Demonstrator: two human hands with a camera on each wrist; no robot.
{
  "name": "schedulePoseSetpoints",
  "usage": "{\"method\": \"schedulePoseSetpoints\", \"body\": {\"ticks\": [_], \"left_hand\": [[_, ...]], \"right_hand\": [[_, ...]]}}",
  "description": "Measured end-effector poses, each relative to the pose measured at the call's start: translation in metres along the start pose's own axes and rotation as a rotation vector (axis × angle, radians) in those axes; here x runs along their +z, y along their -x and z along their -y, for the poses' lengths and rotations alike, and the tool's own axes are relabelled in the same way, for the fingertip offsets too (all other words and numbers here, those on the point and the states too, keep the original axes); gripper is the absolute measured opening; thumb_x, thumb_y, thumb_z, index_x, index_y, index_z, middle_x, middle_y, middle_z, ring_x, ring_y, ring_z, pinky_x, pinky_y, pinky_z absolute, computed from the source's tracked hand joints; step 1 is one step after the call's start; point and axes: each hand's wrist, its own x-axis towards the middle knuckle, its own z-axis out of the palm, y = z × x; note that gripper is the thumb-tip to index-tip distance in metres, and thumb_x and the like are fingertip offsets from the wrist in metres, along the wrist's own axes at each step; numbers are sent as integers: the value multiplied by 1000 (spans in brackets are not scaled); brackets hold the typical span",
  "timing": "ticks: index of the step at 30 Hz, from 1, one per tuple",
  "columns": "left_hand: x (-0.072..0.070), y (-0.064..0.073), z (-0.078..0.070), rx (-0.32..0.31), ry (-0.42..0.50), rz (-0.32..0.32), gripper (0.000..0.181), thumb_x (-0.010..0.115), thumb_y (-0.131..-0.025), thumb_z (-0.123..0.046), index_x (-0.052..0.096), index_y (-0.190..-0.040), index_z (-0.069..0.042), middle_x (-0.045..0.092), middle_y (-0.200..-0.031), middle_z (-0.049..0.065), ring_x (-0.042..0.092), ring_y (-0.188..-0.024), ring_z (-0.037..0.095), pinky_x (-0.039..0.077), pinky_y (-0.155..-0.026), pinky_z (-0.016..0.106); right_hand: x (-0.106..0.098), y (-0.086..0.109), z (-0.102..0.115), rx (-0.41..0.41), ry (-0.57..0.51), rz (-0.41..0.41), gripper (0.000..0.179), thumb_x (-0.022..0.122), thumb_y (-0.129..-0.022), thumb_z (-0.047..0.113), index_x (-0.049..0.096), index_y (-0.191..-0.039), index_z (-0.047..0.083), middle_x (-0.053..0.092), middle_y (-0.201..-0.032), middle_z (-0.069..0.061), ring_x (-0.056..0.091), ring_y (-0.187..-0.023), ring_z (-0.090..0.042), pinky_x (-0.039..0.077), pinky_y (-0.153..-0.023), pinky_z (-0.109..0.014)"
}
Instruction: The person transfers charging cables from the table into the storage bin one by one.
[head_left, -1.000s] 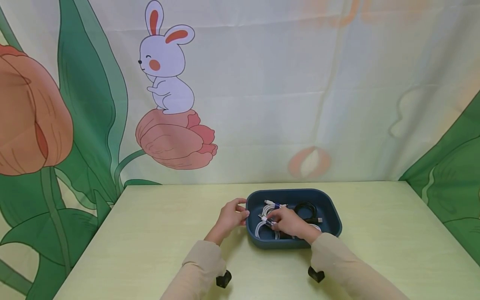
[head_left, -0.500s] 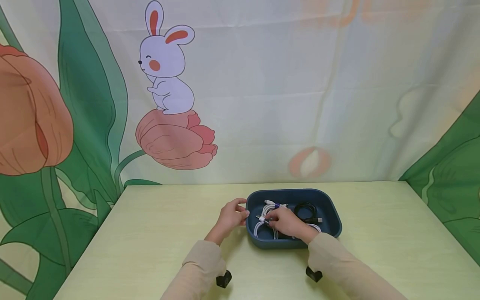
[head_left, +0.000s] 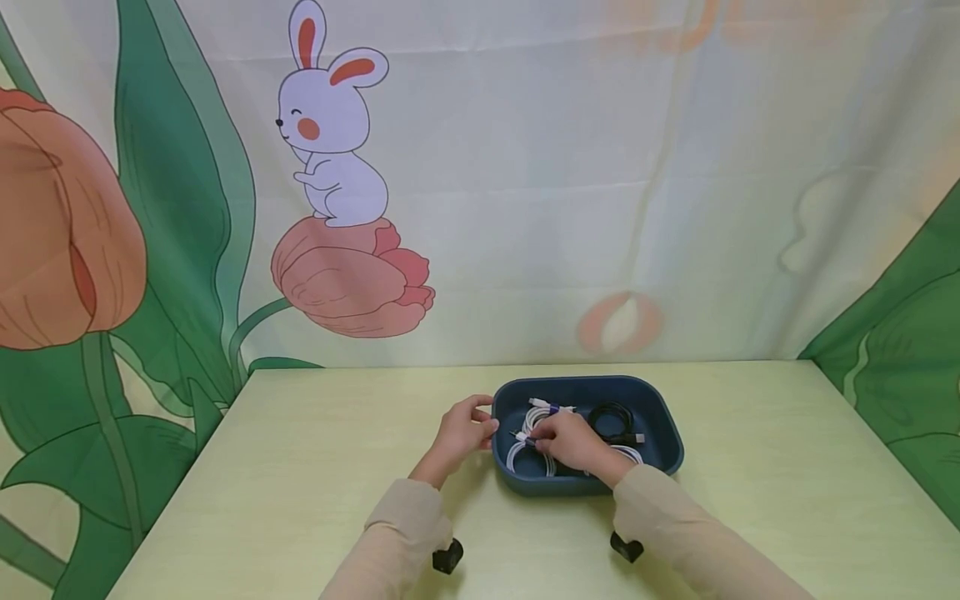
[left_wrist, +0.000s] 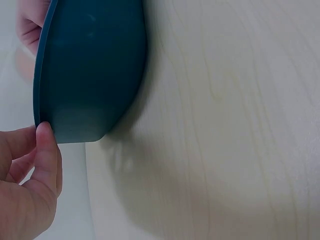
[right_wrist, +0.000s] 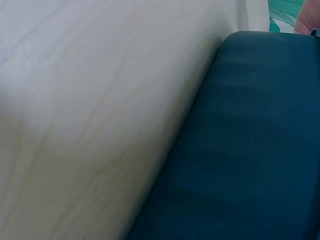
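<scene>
A dark blue bin (head_left: 588, 486) stands on the table, with coiled cables inside. My left hand (head_left: 459, 432) holds the bin's left end. In the left wrist view, the left thumb (left_wrist: 46, 150) lies on its outer wall just under the rim, with the fingers across the edge. My right hand (head_left: 572, 442) reaches into the bin and pinches a coiled white cable (head_left: 517, 457) near its dark tie and plug. Behind that coil lies another white cable (head_left: 538, 414) with a blue tie. A black coiled cable (head_left: 611, 421) is to the right. My right palm partly hides the contents.
More white cable (head_left: 628, 453) shows beside the right wrist, within the bin. Pale wood tabletop (head_left: 315, 450) surrounds the bin. Behind the table hangs a printed cloth (head_left: 510, 208) with a rabbit and tulips. A small black device (head_left: 447, 557) sits under the left sleeve.
My right hand has shifted slightly left inside the bin, and the pinched white cable's plug end has moved left with it. My left hand stays at the bin's end.
</scene>
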Motion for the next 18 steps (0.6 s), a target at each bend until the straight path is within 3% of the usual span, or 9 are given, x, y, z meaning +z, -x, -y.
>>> {"method": "schedulePoseSetpoints", "body": {"ticks": [7,18], "left_hand": [[-1,0,0,0,-17,2,39,57,-83,0,49,-121,-3,54,-92,16,53,-58,12,53,-56,23],[-1,-1,1,2,-7,-2,39,57,-82,0,50,-120,-3,54,-91,15,52,-59,12,54,-57,26]], "right_hand": [[3,-2,1,-71,60,-25,17,56,-81,1,69,-92,3,67,-87,-6,58,-79,-15,50,-70,-30],[6,-3,3,-95,103,-71,17,56,-77,-3,70,-87,2,68,-83,-7,61,-79,-17,50,-68,-29]]}}
